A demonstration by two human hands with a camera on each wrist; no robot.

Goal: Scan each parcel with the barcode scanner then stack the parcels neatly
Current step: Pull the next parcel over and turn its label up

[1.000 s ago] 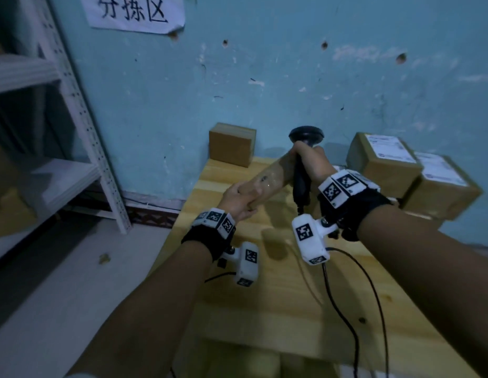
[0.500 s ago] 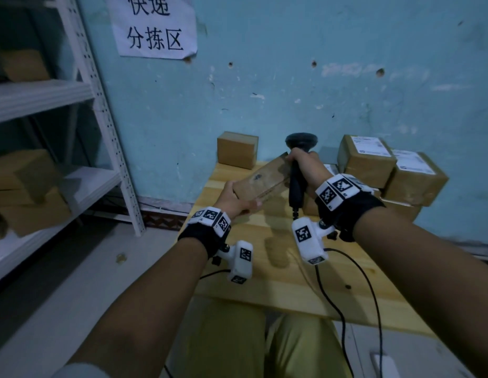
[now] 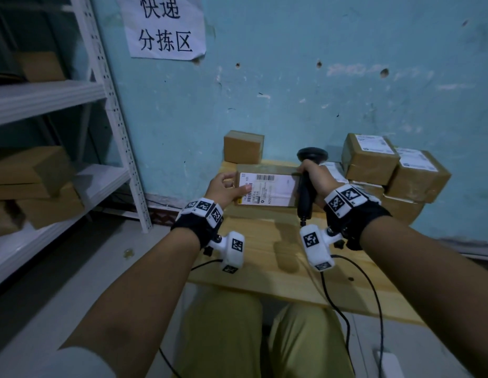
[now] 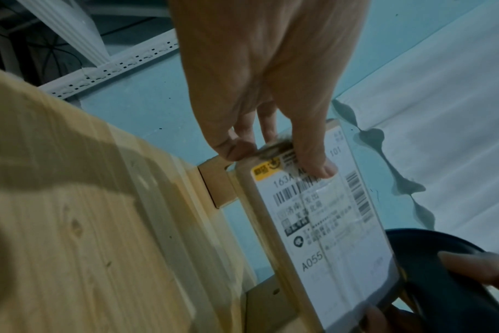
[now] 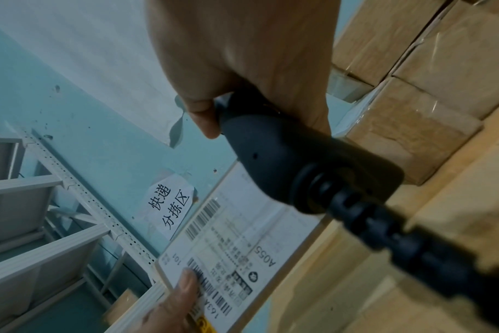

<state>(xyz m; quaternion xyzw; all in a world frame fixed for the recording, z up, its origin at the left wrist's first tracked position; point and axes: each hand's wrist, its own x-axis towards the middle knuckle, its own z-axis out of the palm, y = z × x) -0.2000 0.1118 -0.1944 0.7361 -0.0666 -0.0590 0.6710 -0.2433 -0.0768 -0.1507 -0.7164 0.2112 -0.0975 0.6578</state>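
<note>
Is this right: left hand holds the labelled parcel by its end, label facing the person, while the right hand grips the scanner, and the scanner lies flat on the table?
Not quite. The scanner is not on the table: the right hand holds it upright in the air beside the parcel, as the head view shows. The left hand does hold the parcel's end, label toward the person.

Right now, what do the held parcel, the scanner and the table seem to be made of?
Held parcel: brown cardboard, seemingly; glossy white printed label.
Scanner: dark matte plastic, probably, with a smooth moulded handle.
Table: pale wood, with visible grain and knots.
</note>
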